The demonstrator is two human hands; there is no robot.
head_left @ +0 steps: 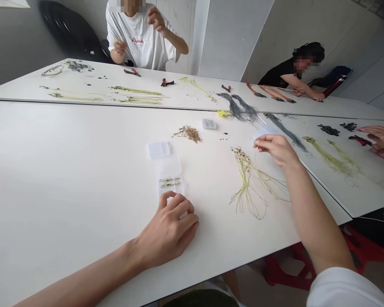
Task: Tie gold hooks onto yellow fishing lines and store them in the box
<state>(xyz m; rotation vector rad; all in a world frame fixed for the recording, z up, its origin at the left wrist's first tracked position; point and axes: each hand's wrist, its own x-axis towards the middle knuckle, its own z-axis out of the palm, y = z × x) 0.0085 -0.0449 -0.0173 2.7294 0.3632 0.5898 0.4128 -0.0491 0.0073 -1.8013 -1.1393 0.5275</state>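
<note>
Yellow cords [248, 179] lie in a loose heap on the bench [83, 192] to our right, while two small dark-and-yellow bundles [170, 185] already sit in the open plastic box [169, 165]; we judge that most of the cord remains outside it. Our left hand [176, 221] rests at the box's near edge, knuckles up and fingers bent, and we cannot tell whether its grip is closed. Our right hand [275, 149] reaches just beyond the heap, wrist bent, its grip pinched closed, with nothing we can make out in it.
</note>
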